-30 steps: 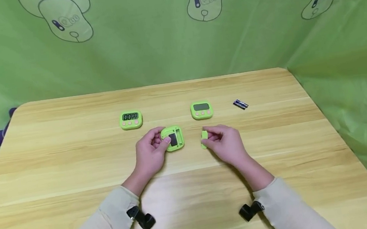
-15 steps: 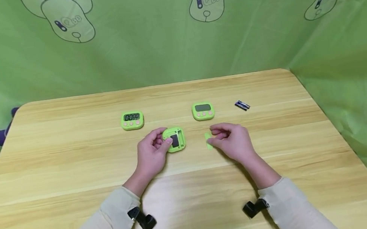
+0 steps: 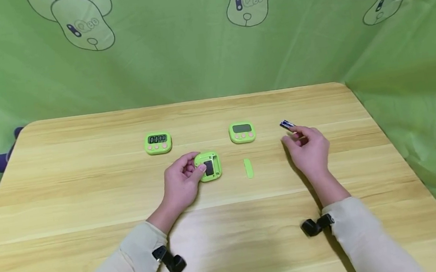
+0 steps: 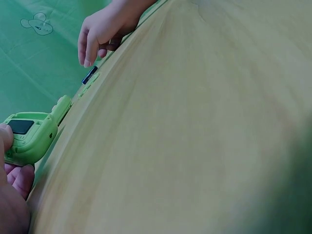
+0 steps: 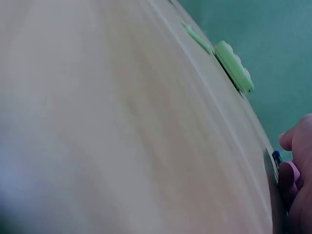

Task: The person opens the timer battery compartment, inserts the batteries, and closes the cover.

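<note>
In the head view my left hand [image 3: 182, 179] grips a green digital timer [image 3: 216, 166], back side up, thumb across its black rectangle. The battery compartment stands uncovered along its right side. My right hand [image 3: 311, 151] reaches over the small dark blue batteries [image 3: 286, 124], fingertips right at them and the thumb spread apart. In the left wrist view its fingers [image 4: 91, 48] point down above a battery [image 4: 89, 75]. On the table between the hands lies the green battery cover [image 3: 248, 168], a slim strip.
Behind the left hand, a green timer [image 3: 158, 143] shows 00:00. A second timer [image 3: 242, 132] with a blank screen lies further right, behind the cover. The wooden table [image 3: 230, 242] ends at a green curtain [image 3: 186, 68] at the back and right.
My right hand has let go of the battery cover, leaving it on the table, and has moved right and away to the batteries. My left hand keeps hold of the timer.
</note>
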`<state>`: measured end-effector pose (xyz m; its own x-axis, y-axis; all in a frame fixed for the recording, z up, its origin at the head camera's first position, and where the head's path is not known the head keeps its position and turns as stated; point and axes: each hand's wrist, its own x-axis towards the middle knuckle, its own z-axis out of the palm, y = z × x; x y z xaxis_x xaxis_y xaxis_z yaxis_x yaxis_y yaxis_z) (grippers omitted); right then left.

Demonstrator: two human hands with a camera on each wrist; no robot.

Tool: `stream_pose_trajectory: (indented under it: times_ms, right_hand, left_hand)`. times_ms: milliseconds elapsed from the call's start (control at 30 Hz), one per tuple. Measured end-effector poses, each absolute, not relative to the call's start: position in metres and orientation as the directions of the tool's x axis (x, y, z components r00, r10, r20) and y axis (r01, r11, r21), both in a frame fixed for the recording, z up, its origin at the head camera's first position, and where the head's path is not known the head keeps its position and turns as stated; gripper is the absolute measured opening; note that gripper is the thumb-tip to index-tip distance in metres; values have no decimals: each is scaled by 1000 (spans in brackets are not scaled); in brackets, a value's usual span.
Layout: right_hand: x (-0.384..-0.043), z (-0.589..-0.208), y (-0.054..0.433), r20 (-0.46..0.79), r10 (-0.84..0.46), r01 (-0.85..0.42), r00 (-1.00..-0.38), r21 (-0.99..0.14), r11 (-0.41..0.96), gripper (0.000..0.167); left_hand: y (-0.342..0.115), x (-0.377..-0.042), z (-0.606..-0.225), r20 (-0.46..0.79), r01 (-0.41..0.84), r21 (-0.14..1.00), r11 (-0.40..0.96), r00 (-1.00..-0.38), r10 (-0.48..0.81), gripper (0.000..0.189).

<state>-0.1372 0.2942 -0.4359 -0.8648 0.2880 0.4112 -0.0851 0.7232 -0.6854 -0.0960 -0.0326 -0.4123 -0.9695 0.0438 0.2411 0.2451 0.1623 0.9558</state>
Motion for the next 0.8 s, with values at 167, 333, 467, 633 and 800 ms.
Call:
stream_pose_trajectory:
  times_ms: [167, 333, 467, 633, 800]
  right_hand:
    - [-146, -434, 301, 340, 289, -10, -895, -662, 749, 27]
    - [-153, -432, 303, 270, 291, 52, -918, -645, 762, 25]
    - [-156, -431, 304, 248, 296, 76, -922, -634, 769, 26]
    - [-157, -430, 304, 213, 294, 110, -932, -605, 789, 23]
    - [-156, -429, 303, 175, 272, 123, -946, -581, 804, 22]
  left_hand:
    - [-32, -96, -412, 244, 248, 954, 170, -969, 44, 28]
    - [-32, -95, -412, 234, 239, 956, 173, -971, 50, 28]
    - [-32, -101, -424, 223, 228, 958, 173, -973, 52, 29]
    - [-33, -111, -447, 227, 231, 958, 170, -973, 45, 32]
    - [-34, -113, -452, 254, 258, 953, 156, -966, 47, 31]
